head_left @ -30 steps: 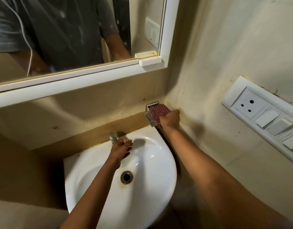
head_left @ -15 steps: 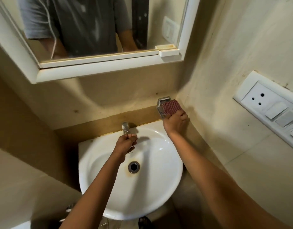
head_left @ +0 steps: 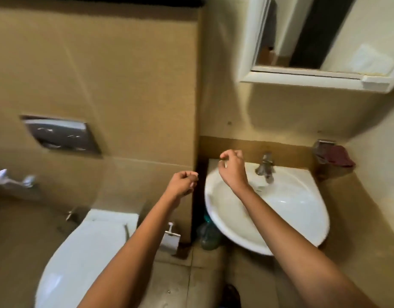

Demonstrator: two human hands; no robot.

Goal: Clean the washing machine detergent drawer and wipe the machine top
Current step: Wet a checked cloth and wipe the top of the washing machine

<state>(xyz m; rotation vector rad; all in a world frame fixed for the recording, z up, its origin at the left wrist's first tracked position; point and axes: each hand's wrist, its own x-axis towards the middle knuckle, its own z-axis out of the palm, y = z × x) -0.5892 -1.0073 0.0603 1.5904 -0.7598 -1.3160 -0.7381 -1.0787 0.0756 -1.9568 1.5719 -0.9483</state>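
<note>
The left hand (head_left: 184,182) is held in the air just left of the basin, fingers curled into a loose fist with nothing seen in it. The right hand (head_left: 232,172) hangs over the white corner basin's (head_left: 291,203) left rim, fingers loosely bent and apart, gripping nothing. Below the left arm is a white toilet (head_left: 80,252) with its lid down. At the back of the basin stands a metal tap (head_left: 266,166). Farther right, in the wall corner, a dark red cloth (head_left: 336,156) is draped over a small metal holder (head_left: 322,144), well apart from both hands. A white-framed mirror (head_left: 302,77) hangs above.
</note>
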